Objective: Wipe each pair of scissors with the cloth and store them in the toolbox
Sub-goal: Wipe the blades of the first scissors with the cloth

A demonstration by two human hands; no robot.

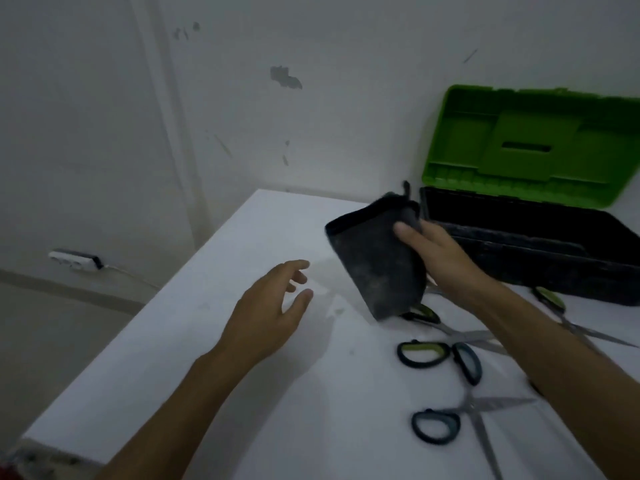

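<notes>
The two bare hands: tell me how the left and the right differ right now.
The left hand holds nothing, fingers loosely spread; the right hand grips the dark grey cloth with its thumb on the front. The left hovers over bare white tabletop; the right is raised by the open black toolbox with the green lid, above the green-and-black-handled scissors. Both reach forward with bare forearms.

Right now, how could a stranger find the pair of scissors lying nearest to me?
Start at the black toolbox with the open green lid at the table's far right. Come toward the near edge, past the other scissors. The steel scissors with dark blue-grey handles lie last, blades spread wide open, with no green on them.
</notes>
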